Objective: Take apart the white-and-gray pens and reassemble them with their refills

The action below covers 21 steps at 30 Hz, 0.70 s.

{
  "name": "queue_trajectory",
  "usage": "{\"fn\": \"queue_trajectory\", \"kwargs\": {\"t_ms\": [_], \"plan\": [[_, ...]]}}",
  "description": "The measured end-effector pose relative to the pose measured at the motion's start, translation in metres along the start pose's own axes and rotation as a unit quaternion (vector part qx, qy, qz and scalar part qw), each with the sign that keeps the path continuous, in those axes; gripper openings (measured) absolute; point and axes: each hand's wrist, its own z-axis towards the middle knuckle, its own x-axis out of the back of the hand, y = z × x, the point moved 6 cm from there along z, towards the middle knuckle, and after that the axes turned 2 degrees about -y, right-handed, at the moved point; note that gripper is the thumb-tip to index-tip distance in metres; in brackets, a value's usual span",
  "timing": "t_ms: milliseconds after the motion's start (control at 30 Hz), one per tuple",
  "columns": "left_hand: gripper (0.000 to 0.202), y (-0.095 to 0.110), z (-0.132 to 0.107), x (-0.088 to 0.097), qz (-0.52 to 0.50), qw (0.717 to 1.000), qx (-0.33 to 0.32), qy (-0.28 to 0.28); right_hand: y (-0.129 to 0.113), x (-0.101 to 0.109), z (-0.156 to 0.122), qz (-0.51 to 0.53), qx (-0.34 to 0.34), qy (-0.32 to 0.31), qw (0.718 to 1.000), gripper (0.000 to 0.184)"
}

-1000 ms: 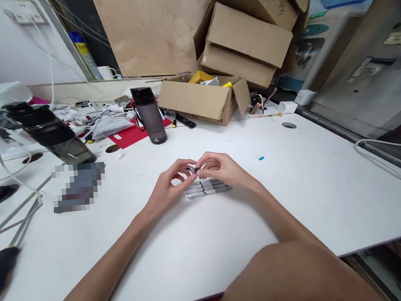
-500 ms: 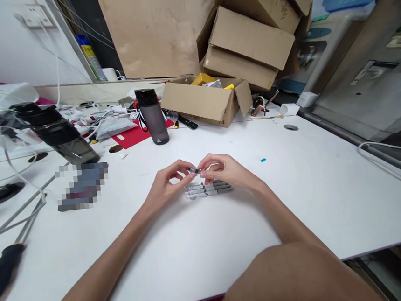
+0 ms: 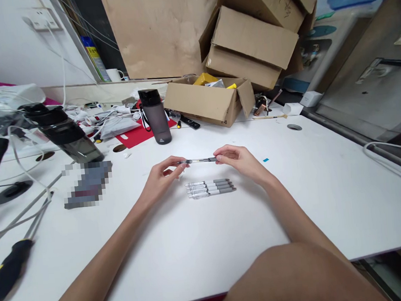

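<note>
Both my hands hold one grey pen (image 3: 201,160) level above the white table (image 3: 316,192). My left hand (image 3: 163,179) pinches its left end. The right end is pinched by my right hand (image 3: 240,161). Just below and in front of the hands, three similar grey pens (image 3: 210,188) lie side by side on the table, untouched.
A dark water bottle (image 3: 155,116) stands behind the hands. Open cardboard boxes (image 3: 213,100) are stacked at the back. To the left are a black jug (image 3: 62,132), cables, a blurred flat item (image 3: 87,184) and a black-handled screwdriver (image 3: 8,275). A white cable (image 3: 390,152) runs at right.
My hands, pinched close together on a small piece before, have drawn apart and risen slightly; a whole pen now spans between them. The pens on the table stayed put.
</note>
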Motion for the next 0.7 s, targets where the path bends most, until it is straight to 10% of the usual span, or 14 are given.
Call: {"fn": "queue_trajectory", "kwargs": {"t_ms": [333, 700], "plan": [[0.037, -0.021, 0.000, -0.004, 0.206, 0.969, -0.035, -0.133, 0.029, 0.001, -0.002, -0.125, -0.053, -0.049, 0.990, 0.015], [0.026, -0.028, 0.000, -0.003, 0.192, 0.969, -0.035, -0.152, 0.051, -0.007, -0.003, -0.123, -0.085, -0.083, 0.985, 0.013]]}}
